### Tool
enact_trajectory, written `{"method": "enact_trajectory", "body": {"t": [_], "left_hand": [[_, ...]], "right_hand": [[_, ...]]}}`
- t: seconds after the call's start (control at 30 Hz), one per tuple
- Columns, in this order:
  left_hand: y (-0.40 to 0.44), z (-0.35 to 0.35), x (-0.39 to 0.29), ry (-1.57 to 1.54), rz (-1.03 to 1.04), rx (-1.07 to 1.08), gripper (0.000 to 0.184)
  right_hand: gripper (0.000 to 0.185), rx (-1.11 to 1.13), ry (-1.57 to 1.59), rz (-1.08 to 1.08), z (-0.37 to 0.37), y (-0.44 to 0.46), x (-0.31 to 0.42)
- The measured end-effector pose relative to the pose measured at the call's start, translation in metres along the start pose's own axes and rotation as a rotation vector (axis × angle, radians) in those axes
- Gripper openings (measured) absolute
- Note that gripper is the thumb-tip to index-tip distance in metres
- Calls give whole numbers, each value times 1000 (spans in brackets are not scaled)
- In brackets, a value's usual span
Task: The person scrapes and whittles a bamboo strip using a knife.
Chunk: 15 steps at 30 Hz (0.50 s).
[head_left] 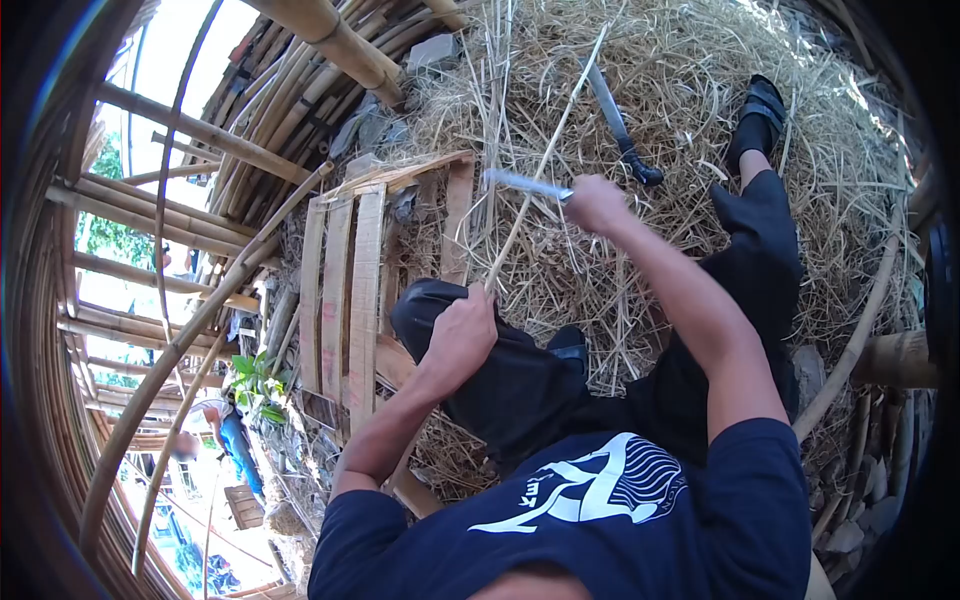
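My left hand (465, 325) is closed around the lower end of a long, thin bamboo strip (561, 130), near my bent knee. The strip slants up and to the right over the straw. In my right hand (597, 205) is a knife (528, 184), gripped by its handle, with its slightly blurred blade pointing left. The blade crosses the strip partway along its length; whether the two touch I cannot tell. Beyond my right hand, a machete (607, 108) with a dark handle lies on the straw.
Straw and shavings (660, 260) cover the ground around my legs. A wooden slatted pallet (340, 290) lies to the left. Bamboo poles (210, 130) form a frame along the left side, with a person (235, 440) bent over beyond it. A curved pole (865, 330) lies at right.
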State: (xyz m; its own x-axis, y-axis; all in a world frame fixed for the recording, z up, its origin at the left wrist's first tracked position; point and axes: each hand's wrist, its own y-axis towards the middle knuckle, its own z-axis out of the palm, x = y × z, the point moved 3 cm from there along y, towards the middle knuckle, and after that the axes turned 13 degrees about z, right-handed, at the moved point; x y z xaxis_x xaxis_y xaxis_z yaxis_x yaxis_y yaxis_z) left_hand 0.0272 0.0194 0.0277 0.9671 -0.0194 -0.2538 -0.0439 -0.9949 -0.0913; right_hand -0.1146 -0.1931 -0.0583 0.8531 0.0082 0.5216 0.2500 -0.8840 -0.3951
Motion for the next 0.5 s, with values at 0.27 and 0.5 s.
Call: {"method": "enact_trajectory", "body": {"t": [0.27,0.5], "left_hand": [[-37,-20,15,17,-128,-3,21],[-8,-20,21,166,-45,-30,24]], "right_hand": [[28,22,94,48,3,7,-1],[23,172,-16,-370,50,-66,51]]}}
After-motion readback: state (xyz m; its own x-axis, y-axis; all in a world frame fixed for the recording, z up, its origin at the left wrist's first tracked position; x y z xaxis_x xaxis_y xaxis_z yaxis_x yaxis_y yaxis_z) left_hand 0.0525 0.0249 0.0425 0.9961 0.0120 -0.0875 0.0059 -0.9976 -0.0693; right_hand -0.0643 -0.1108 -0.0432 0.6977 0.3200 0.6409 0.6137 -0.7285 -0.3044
